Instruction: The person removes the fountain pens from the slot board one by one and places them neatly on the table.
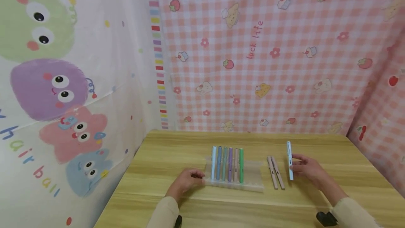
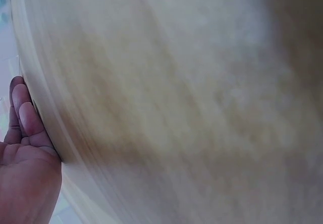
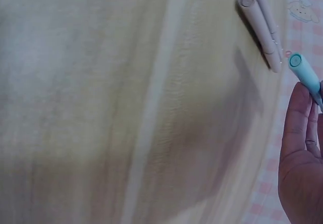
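My right hand [image 1: 308, 169] holds a light blue pen [image 1: 289, 161] upright above the table, pinched between thumb and fingers. Its mint-coloured end [image 3: 303, 72] shows in the right wrist view. At the left front corner of a clear plastic pen tray [image 1: 253, 173], my left hand [image 1: 188, 181] grips the edge with thumb and fingers. In the left wrist view only part of the left hand [image 2: 30, 168] appears, and the tray is out of sight. Several pens stand in a row on the tray, among them a purple pen [image 1: 230, 164] and a green pen [image 1: 242, 166].
Two dusty-pink pens [image 1: 274, 173] lie side by side between the tray and my right hand. Everything rests on a wood-grain table [image 1: 240, 208]. A pink checked cloth [image 1: 253, 73] hangs behind it, and a white cartoon-print cloth [image 1: 120, 90] covers the left side.
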### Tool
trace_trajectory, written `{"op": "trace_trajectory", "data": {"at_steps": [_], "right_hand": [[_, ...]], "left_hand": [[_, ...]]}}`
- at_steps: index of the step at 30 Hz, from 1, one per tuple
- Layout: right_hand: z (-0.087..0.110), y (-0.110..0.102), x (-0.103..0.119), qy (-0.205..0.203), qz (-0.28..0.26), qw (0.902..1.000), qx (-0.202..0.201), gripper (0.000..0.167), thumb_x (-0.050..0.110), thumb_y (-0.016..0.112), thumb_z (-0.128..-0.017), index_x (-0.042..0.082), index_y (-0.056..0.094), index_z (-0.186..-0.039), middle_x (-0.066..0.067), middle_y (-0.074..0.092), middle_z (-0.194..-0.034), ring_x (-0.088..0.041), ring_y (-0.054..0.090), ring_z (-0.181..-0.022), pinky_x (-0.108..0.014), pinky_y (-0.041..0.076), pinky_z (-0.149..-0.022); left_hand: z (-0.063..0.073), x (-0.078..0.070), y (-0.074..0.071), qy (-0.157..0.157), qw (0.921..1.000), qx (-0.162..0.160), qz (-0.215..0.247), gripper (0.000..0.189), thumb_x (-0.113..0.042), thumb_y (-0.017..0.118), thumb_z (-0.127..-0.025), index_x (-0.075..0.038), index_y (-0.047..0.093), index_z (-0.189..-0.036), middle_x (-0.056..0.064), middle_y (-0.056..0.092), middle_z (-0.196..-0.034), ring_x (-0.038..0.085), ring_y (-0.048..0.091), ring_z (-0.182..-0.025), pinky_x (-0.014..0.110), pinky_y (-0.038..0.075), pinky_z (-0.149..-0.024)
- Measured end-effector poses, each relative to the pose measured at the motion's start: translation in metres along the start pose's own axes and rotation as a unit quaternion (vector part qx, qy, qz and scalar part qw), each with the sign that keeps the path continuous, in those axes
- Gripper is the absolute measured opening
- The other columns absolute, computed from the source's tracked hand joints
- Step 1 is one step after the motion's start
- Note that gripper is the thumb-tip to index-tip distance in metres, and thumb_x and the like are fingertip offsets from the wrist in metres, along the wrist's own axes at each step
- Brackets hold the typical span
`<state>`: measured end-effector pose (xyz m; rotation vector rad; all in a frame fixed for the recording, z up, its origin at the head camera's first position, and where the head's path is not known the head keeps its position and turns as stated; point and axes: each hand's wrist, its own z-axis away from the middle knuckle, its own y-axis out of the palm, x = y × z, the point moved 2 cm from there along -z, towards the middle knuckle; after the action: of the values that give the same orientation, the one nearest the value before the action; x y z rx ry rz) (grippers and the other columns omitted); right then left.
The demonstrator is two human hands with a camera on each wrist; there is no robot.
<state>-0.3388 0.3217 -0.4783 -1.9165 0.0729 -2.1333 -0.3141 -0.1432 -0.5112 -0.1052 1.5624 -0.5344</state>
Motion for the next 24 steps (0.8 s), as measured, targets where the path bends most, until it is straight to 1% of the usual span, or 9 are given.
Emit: {"op": "trace_trajectory", "data": {"at_steps": [3,6,10,13,16,18,24], "right_hand": [[0.000,0.002,-0.003,0.003,0.003,1.0000,-0.001,0.067,-0.002,0.064,-0.093,-0.018,0.024,-0.145,-0.015,0.063,-0.107,-0.014,0.064,-0.086,-0.034,0.056,-0.078],[0.000,0.002,-0.007,-0.001,0.003,1.0000,-0.001,0.067,-0.003,0.064,-0.092,-0.019,0.025,-0.144,-0.016,0.063,-0.106,-0.014,0.064,-0.086,-0.034,0.056,-0.078],[0.001,0.001,-0.011,-0.008,-0.012,0.9998,0.016,0.068,-0.006,0.064,-0.091,-0.020,0.024,-0.143,-0.019,0.062,-0.106,-0.018,0.066,-0.085,-0.035,0.056,-0.077],[0.000,0.003,-0.013,-0.009,-0.017,0.9992,0.035,0.069,-0.006,0.064,-0.091,-0.020,0.022,-0.144,-0.017,0.061,-0.105,-0.020,0.066,-0.086,-0.036,0.056,-0.077],[0.000,0.006,-0.016,0.004,-0.012,0.9993,0.035,0.069,-0.007,0.064,-0.090,-0.019,0.023,-0.144,-0.018,0.061,-0.105,-0.021,0.065,-0.087,-0.038,0.056,-0.078],[0.001,0.008,-0.017,0.019,0.000,0.9995,0.025,0.068,-0.007,0.064,-0.090,-0.019,0.025,-0.144,-0.018,0.062,-0.107,-0.021,0.065,-0.089,-0.039,0.056,-0.079],[0.005,0.008,-0.021,0.049,0.023,0.9985,0.013,0.064,-0.006,0.063,-0.091,-0.019,0.028,-0.143,-0.024,0.062,-0.115,-0.021,0.064,-0.094,-0.040,0.056,-0.080]], "left_hand": [[0.000,0.000,-0.001,-0.003,1.0000,-0.001,-0.004,0.019,-0.007,0.077,-0.085,0.000,0.071,-0.101,0.004,0.066,-0.094,0.015,0.058,-0.087,0.033,0.048,-0.081],[0.000,-0.001,-0.001,0.003,1.0000,0.000,-0.007,0.020,-0.007,0.077,-0.085,0.001,0.071,-0.102,0.004,0.067,-0.094,0.015,0.058,-0.087,0.032,0.049,-0.080],[0.000,-0.003,-0.002,0.011,0.9999,0.002,-0.011,0.021,-0.007,0.077,-0.085,0.002,0.071,-0.102,0.003,0.067,-0.094,0.014,0.058,-0.087,0.032,0.049,-0.080],[0.000,-0.002,-0.003,0.010,0.9999,0.003,-0.013,0.021,-0.008,0.077,-0.085,0.001,0.071,-0.103,0.002,0.066,-0.094,0.015,0.058,-0.088,0.032,0.049,-0.081],[0.000,0.001,-0.004,0.004,0.9999,0.003,-0.014,0.021,-0.009,0.077,-0.085,0.000,0.071,-0.103,0.002,0.066,-0.094,0.016,0.058,-0.089,0.033,0.049,-0.082],[0.000,0.002,-0.004,-0.001,0.9999,0.001,-0.010,0.020,-0.009,0.078,-0.085,-0.001,0.072,-0.103,0.001,0.066,-0.094,0.016,0.058,-0.089,0.033,0.048,-0.082],[-0.001,0.001,0.001,0.008,1.0000,-0.001,-0.005,0.020,-0.006,0.078,-0.083,0.001,0.071,-0.101,0.003,0.066,-0.092,0.015,0.058,-0.087,0.033,0.048,-0.082]]}}
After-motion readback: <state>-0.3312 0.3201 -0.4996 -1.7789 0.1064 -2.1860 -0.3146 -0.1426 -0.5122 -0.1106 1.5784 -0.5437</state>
